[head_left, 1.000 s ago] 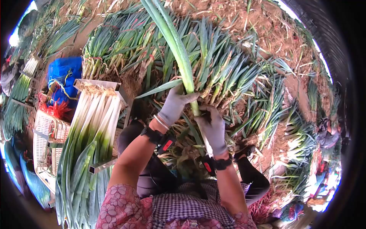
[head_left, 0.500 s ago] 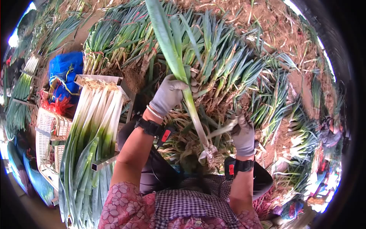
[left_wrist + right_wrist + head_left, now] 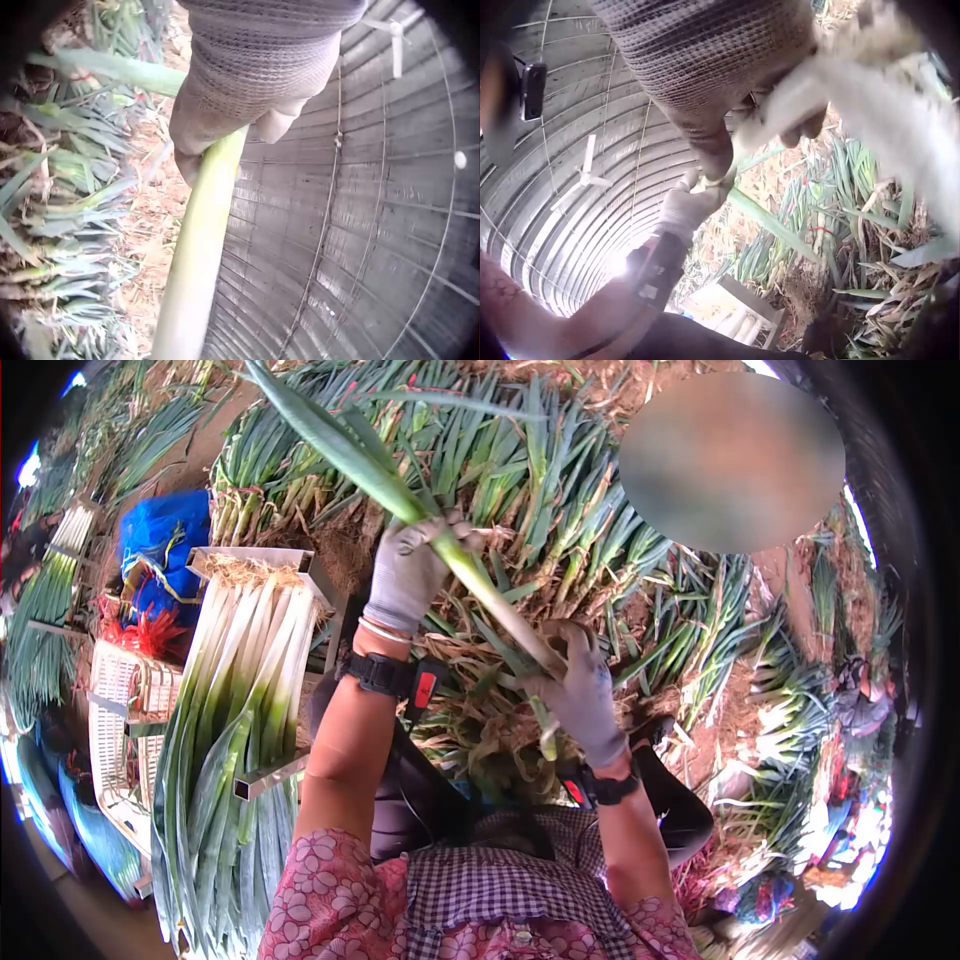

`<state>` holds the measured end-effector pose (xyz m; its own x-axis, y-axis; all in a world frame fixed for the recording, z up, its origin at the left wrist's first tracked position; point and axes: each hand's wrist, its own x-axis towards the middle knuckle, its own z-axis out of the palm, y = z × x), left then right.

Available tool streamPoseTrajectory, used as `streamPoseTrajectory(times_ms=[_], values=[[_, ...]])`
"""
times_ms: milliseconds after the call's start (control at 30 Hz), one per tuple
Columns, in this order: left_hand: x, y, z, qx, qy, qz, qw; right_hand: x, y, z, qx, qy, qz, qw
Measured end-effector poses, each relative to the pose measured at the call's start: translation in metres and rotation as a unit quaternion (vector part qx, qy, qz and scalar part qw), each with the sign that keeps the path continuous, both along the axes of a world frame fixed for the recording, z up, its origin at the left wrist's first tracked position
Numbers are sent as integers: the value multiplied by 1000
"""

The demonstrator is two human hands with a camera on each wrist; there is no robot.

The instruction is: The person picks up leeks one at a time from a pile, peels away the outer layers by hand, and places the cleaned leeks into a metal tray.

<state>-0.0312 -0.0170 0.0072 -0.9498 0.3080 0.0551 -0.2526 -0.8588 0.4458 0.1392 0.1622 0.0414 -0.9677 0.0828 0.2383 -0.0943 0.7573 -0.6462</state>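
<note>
My gloved left hand (image 3: 405, 582) grips a long leek (image 3: 492, 598) partway along its shank. The green leaves slant up and left beyond that hand, and the pale shank runs down to the right. At the lower end my gloved right hand (image 3: 585, 705) has its thumb and fingers curled round the shank. Below the right hand hangs a loose strip of leaf (image 3: 547, 732). In the right wrist view a pale, blurred strip of outer skin (image 3: 889, 112) arches away from the fingers. The left wrist view shows the bare shank (image 3: 196, 255) under the left glove.
At left a bundle of trimmed leeks (image 3: 262, 650) lies in a metal frame (image 3: 272, 776). Beside it are a white plastic basket (image 3: 108, 735), red string (image 3: 143, 634) and a blue mesh bag (image 3: 165, 538). Rows of unpeeled leeks (image 3: 480, 485) cover the ground ahead.
The left hand has moved up and left, tilting the leek further left. The right hand pulled a strip away to the right, then came back to the leek's lower end.
</note>
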Motion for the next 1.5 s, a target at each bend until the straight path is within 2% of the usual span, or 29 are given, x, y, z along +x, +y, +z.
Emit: streamPoseTrajectory(times_ms=[33,100,133,233,267,300,333,367,400,433,467,567,667,700,767,833,900,933,967,1033,1100,1133,1200,1233,1300,1367,1400,1433,1500], values=[[4,-1,4,33,7,-31,999,-8,1,-2,1,3,6,1000],[9,-2,2,23,76,-45,996,-21,7,-18,-106,-29,-34,993],[11,-4,4,1,48,-49,998,-24,13,-22,-182,-27,-10,983],[13,-1,-2,-48,31,-55,997,-27,14,-17,-167,-11,-47,985],[14,1,-6,-48,29,-56,997,-36,8,-17,-174,80,-40,981],[17,4,-8,-81,23,-59,995,-49,-13,-6,-262,165,-8,951],[21,9,-8,-116,18,-64,991,-61,-25,-1,-184,200,48,961],[30,17,1,-103,18,-54,993,-72,-48,11,-266,182,64,944],[32,21,-14,-87,-4,-50,995,-92,-66,14,-276,226,97,929],[33,24,-28,-69,-27,-42,996,-112,-79,12,-233,287,99,924],[36,24,-26,-253,107,17,961,-119,-82,10,-209,285,71,933],[42,13,-3,-131,-39,-13,991,-120,-65,-9,-37,211,-21,977],[44,9,4,-172,-27,-15,985,-105,-6,-50,109,125,-116,979],[42,10,2,-167,-20,-6,986,-94,7,-56,89,4,-212,973],[42,11,14,-171,-21,-3,985,-81,26,-61,25,63,-174,982],[47,14,16,-178,-27,-10,984,-83,-8,-37,-116,186,-77,973],[46,20,5,-183,-27,-24,983,-103,-50,-7,-64,308,-18,949],[30,19,-59,-200,61,-20,978,-112,-70,5,-74,316,8,946],[46,28,-26,-372,191,149,896,-117,-79,11,-85,325,35,941],[37,19,-27,-316,115,54,940,-112,-70,1,-58,288,-5,956],[36,14,-3,-113,-42,-12,993,-87,-46,-16,-2,204,-20,979],[39,13,15,-81,-53,-8,995,-69,-28,-32,42,206,-24,977],[21,0,2,-78,-18,0,997,-26,16,-72,114,81,-58,988],[16,-3,-2,-75,-4,7,997,-10,35,-87,72,0,-59,996],[24,6,-2,-63,13,-13,998,3,43,-74,155,45,-65,985],[33,25,-10,-8,39,-106,994,-4,40,-58,130,34,-54,990],[43,33,-13,-99,-39,-70,992,-10,37,-52,110,25,-35,993],[45,38,-11,-42,-111,-57,991,-11,32,-47,109,26,-34,993],[42,38,-19,-43,-112,-69,990,-17,18,-43,113,103,-85,984]])
